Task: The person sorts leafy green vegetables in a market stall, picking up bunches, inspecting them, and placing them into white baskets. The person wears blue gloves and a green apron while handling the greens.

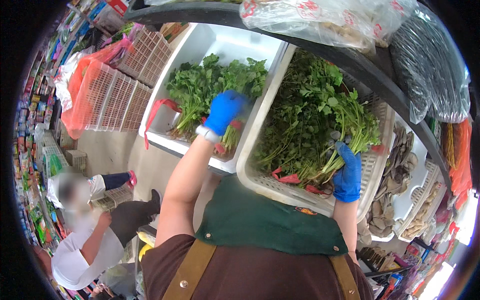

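In a blue glove, my left hand [222,112] reaches over bunches of leafy greens [192,90] in a white foam box [162,97]. Its fingers are smeared and partly hidden, so whether they grip anything does not show. Red ties wrap some stems there. My right hand [347,172], gloved the same way, closes around the pale stems of a bunch of greens [357,125]. That bunch lies over the right side of a white plastic crate [245,162], which holds a thick pile of darker greens [292,107]. Red bands [286,177] lie among the stems at the crate's near end.
A dark curved rail [200,13] crosses above the containers, with clear plastic bags [325,20] on it. Brownish mushroom-like produce [392,172] lies right of the crate. Stacked crates [115,95] stand at left. A person in white [90,255] sits lower left, near another small person [75,190].
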Demonstrator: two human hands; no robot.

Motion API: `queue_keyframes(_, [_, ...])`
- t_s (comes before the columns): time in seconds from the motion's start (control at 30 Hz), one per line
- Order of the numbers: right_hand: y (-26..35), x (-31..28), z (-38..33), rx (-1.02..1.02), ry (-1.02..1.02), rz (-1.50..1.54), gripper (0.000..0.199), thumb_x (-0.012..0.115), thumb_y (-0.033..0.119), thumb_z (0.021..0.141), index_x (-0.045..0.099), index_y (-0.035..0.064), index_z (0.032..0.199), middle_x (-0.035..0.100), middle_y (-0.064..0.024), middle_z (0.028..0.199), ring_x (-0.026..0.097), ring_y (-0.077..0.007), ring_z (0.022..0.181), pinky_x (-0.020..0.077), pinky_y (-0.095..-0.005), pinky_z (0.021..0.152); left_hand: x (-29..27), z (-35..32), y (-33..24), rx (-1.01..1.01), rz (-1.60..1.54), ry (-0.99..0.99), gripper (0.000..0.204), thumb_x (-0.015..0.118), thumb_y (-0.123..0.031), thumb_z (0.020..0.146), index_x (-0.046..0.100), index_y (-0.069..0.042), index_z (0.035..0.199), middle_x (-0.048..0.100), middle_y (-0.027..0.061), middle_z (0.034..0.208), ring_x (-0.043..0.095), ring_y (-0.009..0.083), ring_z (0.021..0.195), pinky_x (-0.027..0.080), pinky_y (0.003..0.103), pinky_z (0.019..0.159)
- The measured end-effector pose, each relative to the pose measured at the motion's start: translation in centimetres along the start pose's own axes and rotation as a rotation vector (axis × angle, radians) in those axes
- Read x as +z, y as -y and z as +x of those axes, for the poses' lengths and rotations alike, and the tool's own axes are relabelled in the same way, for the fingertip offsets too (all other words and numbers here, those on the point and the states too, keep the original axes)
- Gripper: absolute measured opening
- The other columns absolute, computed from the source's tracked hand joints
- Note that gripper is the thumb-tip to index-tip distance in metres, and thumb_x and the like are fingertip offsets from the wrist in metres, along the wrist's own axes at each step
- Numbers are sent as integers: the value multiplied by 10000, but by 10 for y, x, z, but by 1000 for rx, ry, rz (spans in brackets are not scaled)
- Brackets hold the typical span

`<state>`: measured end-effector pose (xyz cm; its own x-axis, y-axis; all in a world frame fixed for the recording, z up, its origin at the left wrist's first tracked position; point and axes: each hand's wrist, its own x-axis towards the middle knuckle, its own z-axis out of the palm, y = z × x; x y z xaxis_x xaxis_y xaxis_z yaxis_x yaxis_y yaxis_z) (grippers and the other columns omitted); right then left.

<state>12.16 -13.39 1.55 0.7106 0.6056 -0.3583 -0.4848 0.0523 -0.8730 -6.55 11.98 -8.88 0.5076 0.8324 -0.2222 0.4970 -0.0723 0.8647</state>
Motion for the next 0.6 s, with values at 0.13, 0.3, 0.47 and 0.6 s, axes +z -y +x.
queue_keyframes(0.13, [-12,-22,14,-3,121,59,243,556,32,775,499,76,1007,576,-109,1033,585,-218,905,498,-300,709,-26,-63,-87,54,-227,-99,187,561,-187,832,601,-6,854,576,49,667,560,103,556,430,240,503])
queue_keyframes(0.3, [7,5,2,-20,192,183,273,566,19,754,503,-1,1019,585,-141,1037,592,-221,924,481,-317,801,-13,-102,-125,198,32,126,202,557,-173,837,606,-17,955,616,67,745,576,85,587,452,229,516])
queue_keyframes(0.47, [7,-3,0,-25,147,103,310,570,-12,747,492,1,1046,596,-138,984,595,-211,900,480,-319,794,30,-112,-137,411,120,294,284,585,-187,829,569,-24,1061,636,109,854,596,127,737,482,260,658])
queue_keyframes(0.6, [3,6,-5,36,186,104,277,575,-4,753,531,-7,1026,621,-103,907,606,-175,825,482,-287,724,66,-116,-134,122,-401,624,320,632,-203,797,564,11,1025,627,114,874,593,135,773,471,271,664])
